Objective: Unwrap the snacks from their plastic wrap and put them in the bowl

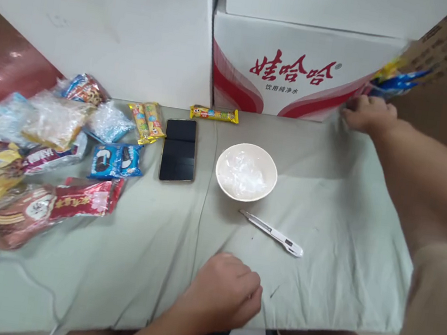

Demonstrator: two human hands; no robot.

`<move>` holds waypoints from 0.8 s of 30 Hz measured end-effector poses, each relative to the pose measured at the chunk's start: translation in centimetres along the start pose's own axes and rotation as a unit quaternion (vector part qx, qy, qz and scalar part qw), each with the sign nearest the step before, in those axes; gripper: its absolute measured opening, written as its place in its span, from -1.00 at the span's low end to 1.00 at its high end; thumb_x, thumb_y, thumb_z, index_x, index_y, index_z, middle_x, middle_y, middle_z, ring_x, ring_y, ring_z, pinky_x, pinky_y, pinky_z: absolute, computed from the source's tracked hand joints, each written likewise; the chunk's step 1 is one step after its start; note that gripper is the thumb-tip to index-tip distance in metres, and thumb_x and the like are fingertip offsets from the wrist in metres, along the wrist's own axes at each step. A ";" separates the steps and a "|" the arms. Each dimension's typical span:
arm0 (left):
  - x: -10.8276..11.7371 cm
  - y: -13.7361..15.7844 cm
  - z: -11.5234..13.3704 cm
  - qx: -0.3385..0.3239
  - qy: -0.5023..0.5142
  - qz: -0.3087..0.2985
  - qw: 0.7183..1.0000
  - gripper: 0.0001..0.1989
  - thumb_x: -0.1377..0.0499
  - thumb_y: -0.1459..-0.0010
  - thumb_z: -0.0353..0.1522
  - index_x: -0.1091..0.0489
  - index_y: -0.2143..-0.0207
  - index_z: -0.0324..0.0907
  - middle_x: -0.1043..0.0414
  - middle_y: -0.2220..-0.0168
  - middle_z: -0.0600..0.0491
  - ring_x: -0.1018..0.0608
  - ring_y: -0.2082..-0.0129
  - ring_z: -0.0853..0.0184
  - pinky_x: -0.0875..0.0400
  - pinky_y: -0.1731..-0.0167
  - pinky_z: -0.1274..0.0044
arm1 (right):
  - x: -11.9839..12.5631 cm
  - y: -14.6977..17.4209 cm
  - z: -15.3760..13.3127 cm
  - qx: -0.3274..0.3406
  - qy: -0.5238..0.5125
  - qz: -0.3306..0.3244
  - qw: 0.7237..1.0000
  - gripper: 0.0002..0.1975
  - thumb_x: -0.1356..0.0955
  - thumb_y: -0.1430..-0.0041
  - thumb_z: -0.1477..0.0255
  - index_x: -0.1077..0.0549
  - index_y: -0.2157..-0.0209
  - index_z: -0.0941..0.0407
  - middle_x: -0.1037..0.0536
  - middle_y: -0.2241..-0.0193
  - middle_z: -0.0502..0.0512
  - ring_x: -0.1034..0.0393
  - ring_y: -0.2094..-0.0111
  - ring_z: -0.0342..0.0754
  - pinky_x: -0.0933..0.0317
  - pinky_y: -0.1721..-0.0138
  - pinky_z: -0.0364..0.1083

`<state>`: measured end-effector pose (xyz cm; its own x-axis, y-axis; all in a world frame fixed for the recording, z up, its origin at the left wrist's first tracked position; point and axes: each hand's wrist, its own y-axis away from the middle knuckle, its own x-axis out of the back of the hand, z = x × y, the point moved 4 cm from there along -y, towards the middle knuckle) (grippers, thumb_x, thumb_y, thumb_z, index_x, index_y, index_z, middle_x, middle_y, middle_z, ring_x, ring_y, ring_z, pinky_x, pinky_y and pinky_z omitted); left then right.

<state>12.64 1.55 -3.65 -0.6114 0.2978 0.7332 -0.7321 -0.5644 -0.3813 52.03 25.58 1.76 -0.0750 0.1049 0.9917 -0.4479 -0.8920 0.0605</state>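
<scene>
My right hand (370, 113) is stretched out to the far right corner of the table, beside the printed carton. Its fingers are curled against a blue-and-yellow plastic packet (397, 83), which is smeared by motion, so its kind is unclear. Near the front edge, my left hand (228, 289) rests on the cloth with its fingers folded in and nothing showing in them. Between the hands stands a white bowl (268, 187) with crumpled clear plastic (243, 173) inside. A white utility knife (274, 234) lies just in front of the bowl, its tip pointing left.
Left of the bowl lies a black phone (178, 159). Small yellow snack packets (147, 122), a yellow snack stick (214, 114) and blue snack packs (117, 160) surround it. Several bagged snacks (40, 209) crowd the left side. White cartons (142, 30) wall the back; a cable (41, 281) crosses the front left.
</scene>
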 end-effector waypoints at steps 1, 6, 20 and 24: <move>0.0 0.0 0.0 0.001 0.000 -0.001 1.000 -0.74 -0.09 -0.14 -0.45 -0.14 0.59 -0.15 -0.23 0.66 0.18 -0.26 0.63 0.43 -0.08 0.50 0.43 | 0.0 -0.9 -0.6 -0.003 -0.009 -0.019 1.000 -0.33 -0.08 -0.46 0.23 -0.12 -0.38 0.42 -0.07 -0.37 0.64 0.08 -0.41 0.28 0.06 -0.18 0.29; 0.0 0.3 0.1 -0.002 0.004 -0.003 1.000 -0.74 -0.09 -0.15 -0.44 -0.17 0.59 -0.15 -0.26 0.66 0.17 -0.29 0.63 0.43 -0.10 0.51 0.44 | -0.6 1.2 -1.0 -0.036 -0.101 -0.030 0.994 -0.42 -0.15 -0.41 0.48 -0.15 -0.41 0.31 -0.10 -0.41 0.50 0.03 -0.44 0.17 0.11 -0.33 0.17; 1.3 0.6 0.5 0.062 0.033 -0.009 0.998 -0.71 -0.07 -0.23 -0.39 -0.27 0.58 -0.14 -0.38 0.62 0.11 -0.39 0.59 0.39 -0.10 0.49 0.48 | 0.8 27.6 -10.4 0.337 -0.202 0.170 0.904 -0.60 -0.29 -0.25 0.36 -0.41 -0.11 0.03 -0.46 -0.19 0.27 -0.34 -0.24 0.22 -0.25 -0.22 0.23; 2.9 1.3 0.6 0.075 0.044 0.025 0.996 -0.69 -0.04 -0.25 -0.37 -0.30 0.57 -0.15 -0.39 0.61 0.10 -0.40 0.57 0.41 -0.12 0.48 0.50 | 0.2 28.8 -15.7 0.374 -0.153 0.185 0.896 -0.53 -0.32 -0.26 0.33 -0.40 -0.19 0.10 -0.47 -0.21 0.28 -0.28 -0.30 0.26 -0.21 -0.24 0.25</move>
<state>10.08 1.22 -1.73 -0.6747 0.3282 0.6611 -0.6509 -0.6869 -0.3232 25.12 6.76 1.88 0.2041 -0.2817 0.9375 0.2883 -0.8979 -0.3326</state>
